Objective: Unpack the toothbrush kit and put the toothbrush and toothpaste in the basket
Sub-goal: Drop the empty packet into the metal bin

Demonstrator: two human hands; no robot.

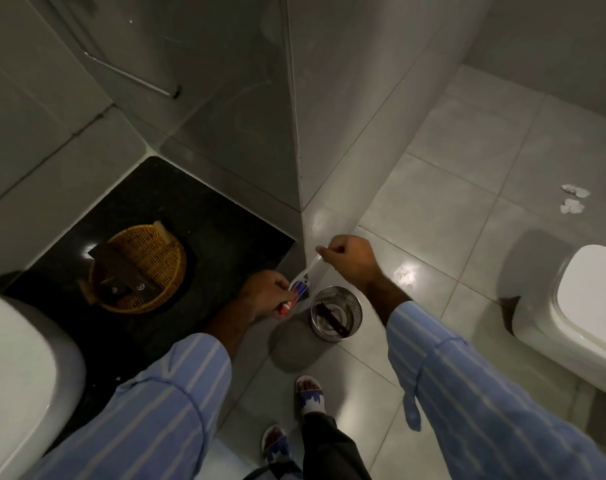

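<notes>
Two hands worked above the round steel bin [336, 311]: left hand [265, 294] gripped a red-and-blue toothpaste tube [294, 296], right hand [351, 259] pinched a clear-wrapped white toothbrush [310, 266].

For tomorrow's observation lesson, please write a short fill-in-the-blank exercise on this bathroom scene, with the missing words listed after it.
1. The yellow wicker basket sits on the ____ countertop.
2. The left hand holds a small toothpaste tube, while the right hand pulls on a clear ____.
3. On the floor below the hands stands a round ____ bin.
4. Both sleeves are blue with pale ____.

Missing words: black; wrapper; metal; stripes
</notes>
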